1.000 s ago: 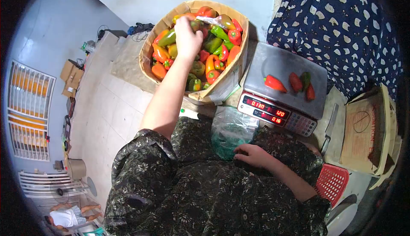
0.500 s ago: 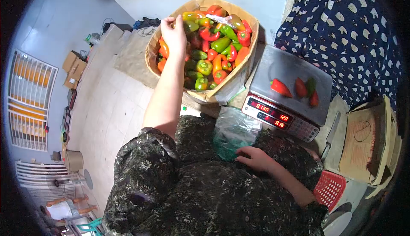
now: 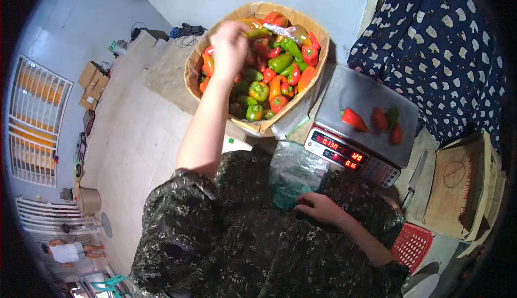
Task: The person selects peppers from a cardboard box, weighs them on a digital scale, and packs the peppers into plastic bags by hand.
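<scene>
Peppers (image 3: 280,62) fill the basket (image 3: 189,77) beside the scale (image 3: 344,96); others lie on its plate. Left hand (image 3: 230,47) is over the basket, blurred; its grip cannot be determined. Right hand (image 3: 319,208) is at the plastic bag (image 3: 296,168), fingers loosely curled; whether its grip holds the bag cannot be determined.

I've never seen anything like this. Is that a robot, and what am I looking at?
No robot here: these are a person's bare hands, seen by a camera worn on the head, looking forward and down. The left hand is over a basket of peppers; it is blurred, so I cannot tell if it holds one. The right hand is at the edge of a plastic bag; its grip is unclear. A few more peppers lie on a scale with lit red digits. Beyond it lies a knife.
</scene>
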Demonstrator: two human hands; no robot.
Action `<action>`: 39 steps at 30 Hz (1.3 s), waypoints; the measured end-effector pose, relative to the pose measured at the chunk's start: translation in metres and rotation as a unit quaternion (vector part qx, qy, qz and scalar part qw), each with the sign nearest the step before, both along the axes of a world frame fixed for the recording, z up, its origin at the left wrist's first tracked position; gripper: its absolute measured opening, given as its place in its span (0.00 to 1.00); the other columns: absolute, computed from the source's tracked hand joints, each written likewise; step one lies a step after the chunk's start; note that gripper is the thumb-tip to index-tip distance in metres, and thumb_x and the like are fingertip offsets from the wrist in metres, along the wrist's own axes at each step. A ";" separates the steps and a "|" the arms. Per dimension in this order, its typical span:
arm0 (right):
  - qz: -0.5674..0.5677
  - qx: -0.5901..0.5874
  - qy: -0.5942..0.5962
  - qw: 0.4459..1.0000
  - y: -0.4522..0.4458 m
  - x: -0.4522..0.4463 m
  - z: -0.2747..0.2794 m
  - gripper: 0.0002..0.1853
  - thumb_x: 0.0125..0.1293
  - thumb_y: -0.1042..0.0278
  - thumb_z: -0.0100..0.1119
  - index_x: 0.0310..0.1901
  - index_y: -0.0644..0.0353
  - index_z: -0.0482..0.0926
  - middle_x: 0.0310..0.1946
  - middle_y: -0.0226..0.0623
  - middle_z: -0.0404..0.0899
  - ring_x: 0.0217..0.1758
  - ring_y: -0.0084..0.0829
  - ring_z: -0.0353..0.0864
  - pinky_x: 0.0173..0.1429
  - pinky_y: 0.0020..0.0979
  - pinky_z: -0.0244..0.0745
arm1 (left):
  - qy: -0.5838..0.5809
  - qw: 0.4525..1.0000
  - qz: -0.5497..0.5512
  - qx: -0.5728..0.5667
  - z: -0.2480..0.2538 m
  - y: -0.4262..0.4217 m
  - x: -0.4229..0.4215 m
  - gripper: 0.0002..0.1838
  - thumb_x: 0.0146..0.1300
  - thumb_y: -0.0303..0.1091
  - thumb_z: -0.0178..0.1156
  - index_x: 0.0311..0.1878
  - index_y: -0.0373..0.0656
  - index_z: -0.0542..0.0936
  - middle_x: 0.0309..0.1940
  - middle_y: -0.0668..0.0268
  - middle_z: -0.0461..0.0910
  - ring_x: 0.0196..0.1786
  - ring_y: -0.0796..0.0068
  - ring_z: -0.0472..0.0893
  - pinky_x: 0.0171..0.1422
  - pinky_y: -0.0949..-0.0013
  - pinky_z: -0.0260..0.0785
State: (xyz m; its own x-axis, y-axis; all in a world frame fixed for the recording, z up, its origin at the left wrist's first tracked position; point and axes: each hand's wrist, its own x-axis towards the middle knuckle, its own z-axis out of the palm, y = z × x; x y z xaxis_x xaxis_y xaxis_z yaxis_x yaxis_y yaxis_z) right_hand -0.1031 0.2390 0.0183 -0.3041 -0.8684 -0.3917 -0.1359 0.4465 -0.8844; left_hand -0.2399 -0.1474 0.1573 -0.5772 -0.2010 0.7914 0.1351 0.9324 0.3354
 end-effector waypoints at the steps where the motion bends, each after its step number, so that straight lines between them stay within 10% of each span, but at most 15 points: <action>1: -0.002 0.000 -0.002 1.000 0.000 0.000 0.001 0.21 0.63 0.54 0.57 0.50 0.63 0.75 0.44 0.48 0.78 0.50 0.43 0.78 0.55 0.37 0.72 | -0.164 0.983 -0.035 -0.076 0.002 0.010 0.009 0.15 0.46 0.17 0.53 0.35 0.46 0.80 0.29 0.63 0.78 0.42 0.67 0.78 0.53 0.62 0.68; 5: 0.001 0.031 -0.019 0.999 0.002 -0.002 0.006 0.21 0.64 0.54 0.56 0.49 0.63 0.76 0.43 0.48 0.78 0.49 0.44 0.78 0.54 0.38 0.73 | -0.364 0.898 0.019 -0.247 -0.015 0.026 0.043 0.16 0.45 0.24 0.60 0.39 0.55 0.81 0.38 0.74 0.78 0.54 0.70 0.73 0.68 0.30 0.41; 28: 0.030 -0.102 0.035 0.994 0.009 0.003 0.007 0.20 0.64 0.51 0.52 0.47 0.60 0.77 0.43 0.47 0.78 0.49 0.47 0.77 0.54 0.43 0.71 | -0.430 0.820 -0.043 -0.375 0.010 0.030 0.035 0.18 0.49 0.30 0.65 0.46 0.54 0.75 0.43 0.74 0.75 0.54 0.67 0.72 0.65 0.35 0.48; 31: 0.026 -0.105 0.047 0.993 0.011 0.004 0.007 0.21 0.64 0.50 0.52 0.47 0.59 0.76 0.44 0.46 0.77 0.49 0.46 0.77 0.54 0.42 0.71 | -0.406 0.860 -0.052 -0.304 0.014 0.027 0.035 0.16 0.52 0.32 0.64 0.46 0.55 0.75 0.41 0.71 0.75 0.54 0.66 0.71 0.63 0.36 0.48; 32: 0.028 -0.106 0.051 0.993 0.010 0.004 0.006 0.21 0.64 0.50 0.52 0.48 0.59 0.76 0.44 0.46 0.77 0.50 0.46 0.77 0.54 0.42 0.71 | -0.376 0.877 -0.019 -0.297 0.007 0.018 0.037 0.14 0.58 0.32 0.62 0.47 0.51 0.74 0.39 0.71 0.74 0.52 0.72 0.72 0.63 0.50 0.55; 35: 0.038 -0.077 0.064 0.994 0.008 0.004 0.002 0.21 0.64 0.50 0.52 0.49 0.59 0.75 0.44 0.46 0.76 0.50 0.46 0.76 0.55 0.42 0.71 | -0.329 0.901 -0.156 0.237 -0.006 -0.023 0.027 0.12 0.64 0.33 0.58 0.48 0.44 0.72 0.40 0.73 0.73 0.49 0.80 0.72 0.59 0.68 0.60; 39: 0.056 -0.076 0.052 0.994 0.005 0.002 0.018 0.22 0.65 0.50 0.52 0.49 0.60 0.75 0.44 0.47 0.76 0.51 0.46 0.76 0.55 0.42 0.70 | -0.260 0.865 -0.181 0.390 0.018 0.019 0.020 0.14 0.67 0.36 0.54 0.54 0.45 0.70 0.43 0.69 0.74 0.47 0.81 0.73 0.52 0.73 0.65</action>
